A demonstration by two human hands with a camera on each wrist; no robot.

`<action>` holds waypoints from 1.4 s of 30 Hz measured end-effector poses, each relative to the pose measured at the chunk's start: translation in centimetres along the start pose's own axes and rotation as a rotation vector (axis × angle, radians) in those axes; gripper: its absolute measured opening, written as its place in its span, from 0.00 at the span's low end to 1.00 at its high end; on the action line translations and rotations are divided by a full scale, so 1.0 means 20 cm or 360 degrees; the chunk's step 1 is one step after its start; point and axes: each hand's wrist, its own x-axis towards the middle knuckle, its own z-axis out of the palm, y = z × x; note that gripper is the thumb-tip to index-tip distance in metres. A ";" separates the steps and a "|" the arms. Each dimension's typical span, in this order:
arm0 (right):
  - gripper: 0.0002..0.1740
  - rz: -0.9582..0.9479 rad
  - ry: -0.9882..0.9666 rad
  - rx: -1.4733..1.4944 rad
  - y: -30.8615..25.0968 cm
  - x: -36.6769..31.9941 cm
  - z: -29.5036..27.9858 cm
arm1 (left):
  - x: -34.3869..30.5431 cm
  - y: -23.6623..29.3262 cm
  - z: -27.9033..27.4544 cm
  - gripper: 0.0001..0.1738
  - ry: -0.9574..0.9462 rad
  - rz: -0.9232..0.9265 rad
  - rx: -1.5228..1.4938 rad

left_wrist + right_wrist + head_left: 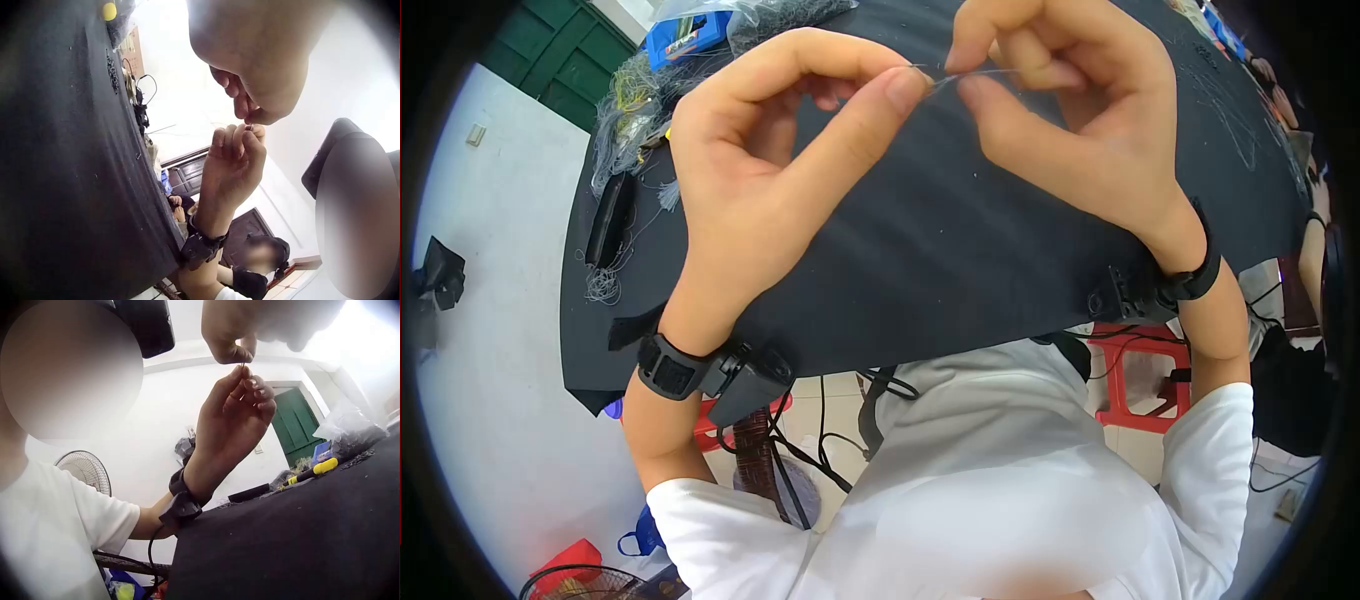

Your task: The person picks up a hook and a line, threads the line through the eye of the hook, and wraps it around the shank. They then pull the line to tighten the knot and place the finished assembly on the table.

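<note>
Above the black-covered table (880, 260), both hands meet fingertip to fingertip in the head view. My left hand (765, 180) pinches a thin grey strand (943, 80) between thumb and forefinger. Its short end shows just past the fingertips. Facing it, my right hand (1105, 125) has its thumb and forefinger around the same strand, which runs back toward the curled fingers. In the right wrist view the left hand (234, 422) points up, its tips close under those of the right hand (256, 328). The strand's far end is too fine to follow.
On the table's left lie tangled grey strands (622, 115), a long black case (610, 220) and a screwdriver-like yellow-and-black handle (312, 473). A blue box (685, 40) and a clear bag of dark strands (785, 22) sit behind. Loose strands (1235, 120) lie far right. Another person sits beyond.
</note>
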 end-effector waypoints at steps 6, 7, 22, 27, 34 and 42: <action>0.09 0.0004 0.0022 -0.0019 0.00 0.00 0.00 | 0.00 -0.01 0.00 0.05 -0.0014 0.0019 -0.0010; 0.09 0.0043 0.0024 -0.0004 0.01 -0.01 0.00 | 0.01 -0.02 -0.01 0.05 -0.0027 0.0044 -0.0007; 0.09 0.0046 0.0077 -0.0069 0.00 0.00 0.00 | 0.01 -0.04 -0.01 0.03 0.0000 0.0065 -0.0048; 0.07 0.0328 0.0002 0.0043 0.02 0.01 -0.01 | 0.01 -0.03 -0.01 0.06 0.0024 -0.0201 -0.0135; 0.03 0.0589 -0.0257 -0.0103 0.07 0.05 -0.06 | 0.02 -0.09 -0.02 0.10 0.0129 -0.0513 -0.0553; 0.05 0.0725 -0.0370 -0.0348 0.06 0.14 -0.29 | 0.02 -0.17 -0.03 0.10 0.0226 -0.0602 -0.0863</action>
